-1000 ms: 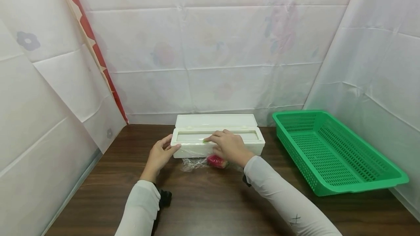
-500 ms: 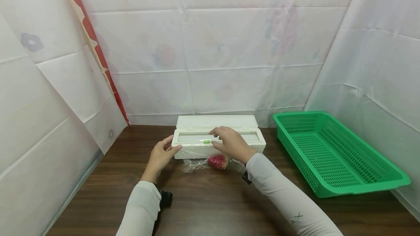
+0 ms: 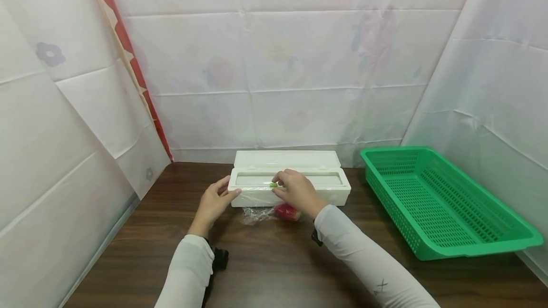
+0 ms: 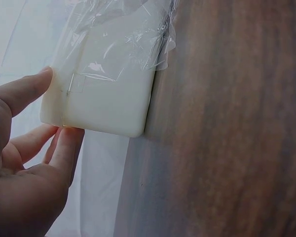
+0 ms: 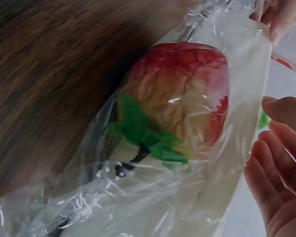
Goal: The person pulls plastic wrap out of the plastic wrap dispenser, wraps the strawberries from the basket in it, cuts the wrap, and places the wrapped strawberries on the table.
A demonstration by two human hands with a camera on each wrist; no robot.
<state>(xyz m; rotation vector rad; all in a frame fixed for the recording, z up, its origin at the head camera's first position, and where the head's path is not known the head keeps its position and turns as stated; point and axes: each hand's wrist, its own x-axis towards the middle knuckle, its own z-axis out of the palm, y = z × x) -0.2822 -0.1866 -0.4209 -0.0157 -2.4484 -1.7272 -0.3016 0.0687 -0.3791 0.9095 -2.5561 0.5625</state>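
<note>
A white cling film dispenser [image 3: 252, 197] lies lengthwise on the table with its lid raised at the back. My left hand [image 3: 214, 202] grips its left end, thumb at the front edge and fingers around the end, as the left wrist view shows. At the dispenser's front edge sits a small green slide cutter [image 3: 273, 185], which my right hand [image 3: 297, 193] pinches between thumb and fingers. Clear film hangs down the front. Within the film lies a red and yellow fruit [image 5: 180, 94] with green leaves and a dark stem, possibly artificial; my right hand partly covers it in the head view.
To the right stands a green perforated plastic basket [image 3: 445, 213]. White patterned sheeting [image 3: 291, 61] walls off the back and both sides of the dark wooden table [image 3: 265, 260]. Crumpled film [image 3: 257, 215] spreads left of the fruit.
My right hand touches the slide cutter a second ago, is lifted off to its right half a second ago, and now has its fingers on it again. The left hand keeps its grip.
</note>
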